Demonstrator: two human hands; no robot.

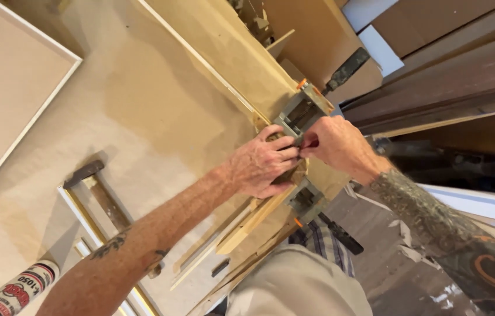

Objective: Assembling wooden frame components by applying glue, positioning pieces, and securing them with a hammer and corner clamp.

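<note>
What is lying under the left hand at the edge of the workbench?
Under the left hand, thin wooden strips stick out toward the person, beside a grey clamp. Where the strips meet is covered by the hand.

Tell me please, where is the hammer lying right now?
In the head view the hammer lies on the workbench at lower left, beside the person's left forearm, well apart from the left hand at the clamp.

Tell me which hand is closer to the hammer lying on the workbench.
Left. The left hand is nearer the hammer, though apart from it; the right hand is farther, beyond the left, at the clamp.
</note>
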